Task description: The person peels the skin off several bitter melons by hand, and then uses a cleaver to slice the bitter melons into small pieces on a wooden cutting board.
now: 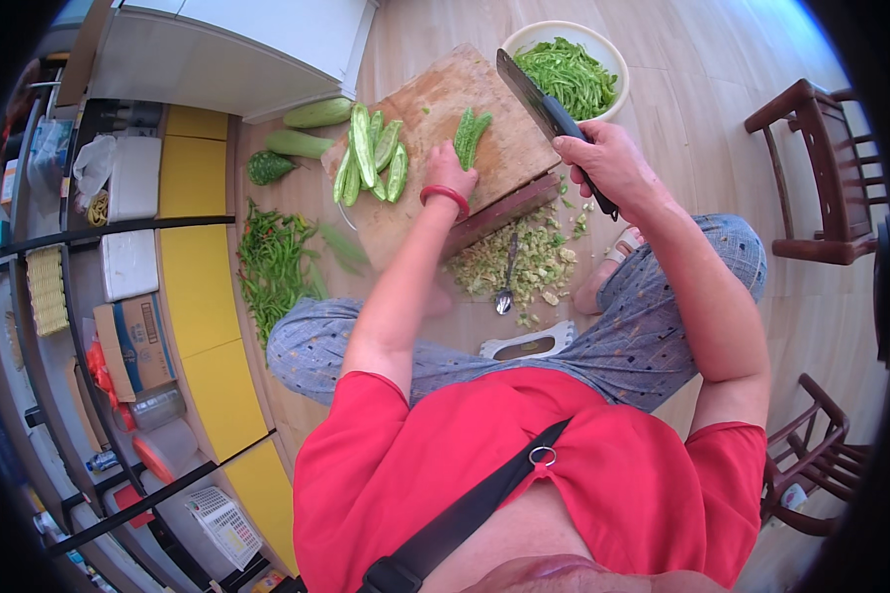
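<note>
My right hand [615,163] grips the dark handle of a kitchen knife [530,84], its broad blade raised over the right side of the wooden chopping board [415,99]. On the board, my left hand [449,170] has its fingers closed against dark green, bumpy-skinned gourd pieces [472,136]; part of its grip is hidden. Left of that hand lie several split gourd lengths [363,143] with pale cut faces. A pale basin [618,71] of shredded green vegetable [569,79] stands beyond the knife.
Pale scraps [534,262] and a metal spoon [505,296] lie on the floor below the board. Long green peppers [277,262] are heaped at left, below whole gourds [316,113]. Shelving with yellow panels [203,287] lines the left; wooden chairs [826,168] stand right.
</note>
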`<control>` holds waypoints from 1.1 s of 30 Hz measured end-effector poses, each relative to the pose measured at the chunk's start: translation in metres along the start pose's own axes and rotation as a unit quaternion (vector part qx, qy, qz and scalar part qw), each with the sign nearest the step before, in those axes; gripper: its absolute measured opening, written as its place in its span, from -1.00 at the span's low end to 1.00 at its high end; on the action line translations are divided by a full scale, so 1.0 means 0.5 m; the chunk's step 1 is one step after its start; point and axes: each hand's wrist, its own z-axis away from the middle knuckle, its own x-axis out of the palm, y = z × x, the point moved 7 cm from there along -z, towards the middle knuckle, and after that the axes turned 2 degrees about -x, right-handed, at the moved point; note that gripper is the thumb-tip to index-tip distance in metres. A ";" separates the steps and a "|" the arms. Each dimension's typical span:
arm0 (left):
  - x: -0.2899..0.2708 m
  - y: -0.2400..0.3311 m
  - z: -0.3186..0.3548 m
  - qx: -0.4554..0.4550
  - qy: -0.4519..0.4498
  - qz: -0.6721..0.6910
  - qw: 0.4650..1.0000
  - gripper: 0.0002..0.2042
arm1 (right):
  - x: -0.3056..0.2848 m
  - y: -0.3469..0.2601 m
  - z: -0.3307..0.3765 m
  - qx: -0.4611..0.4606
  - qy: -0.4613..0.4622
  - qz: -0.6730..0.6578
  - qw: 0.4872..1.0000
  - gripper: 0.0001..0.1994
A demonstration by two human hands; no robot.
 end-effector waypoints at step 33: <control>0.003 0.033 0.051 -0.037 0.165 0.193 0.966 -0.74 | 0.045 0.077 -0.025 0.036 -0.019 0.145 0.989 -0.73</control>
